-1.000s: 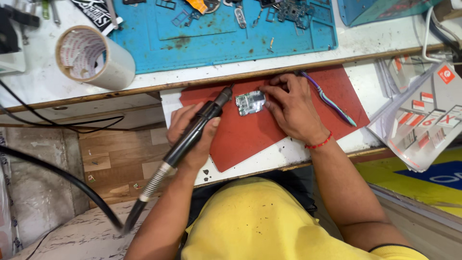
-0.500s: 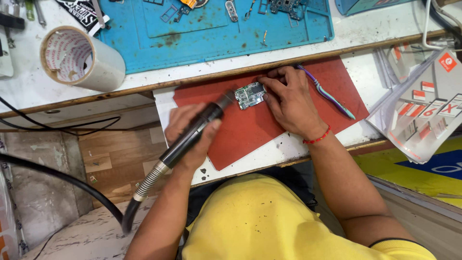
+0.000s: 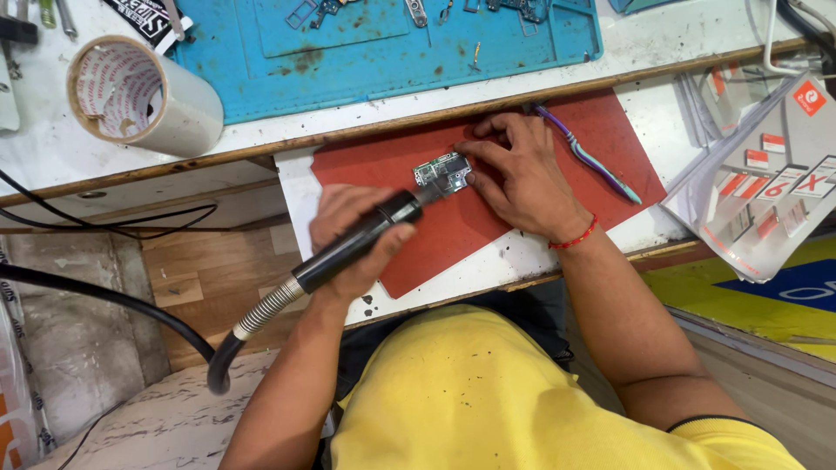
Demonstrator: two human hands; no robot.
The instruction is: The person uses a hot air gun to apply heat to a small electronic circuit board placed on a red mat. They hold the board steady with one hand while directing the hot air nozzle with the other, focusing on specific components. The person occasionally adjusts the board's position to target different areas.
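The left hand [image 3: 353,239] wraps a black hose-fed handpiece [image 3: 357,244], nozzle at the small circuit board [image 3: 444,172] on the red mat [image 3: 453,218]. The right hand [image 3: 522,178] presses fingertips on the board's edge, hiding it; the nozzle's tip is hard to make out.

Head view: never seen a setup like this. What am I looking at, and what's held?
One camera on a person's head looks down at their own bare hands; no machine. The left hand has a grip on a black handheld tool with a ribbed hose, its tip at a small circuit board. The right hand touches that board with its fingertips. The board lies on a red mat. Beside it lies a purple pen-like tool. Above: a blue mat with small metal parts, and a tape roll.
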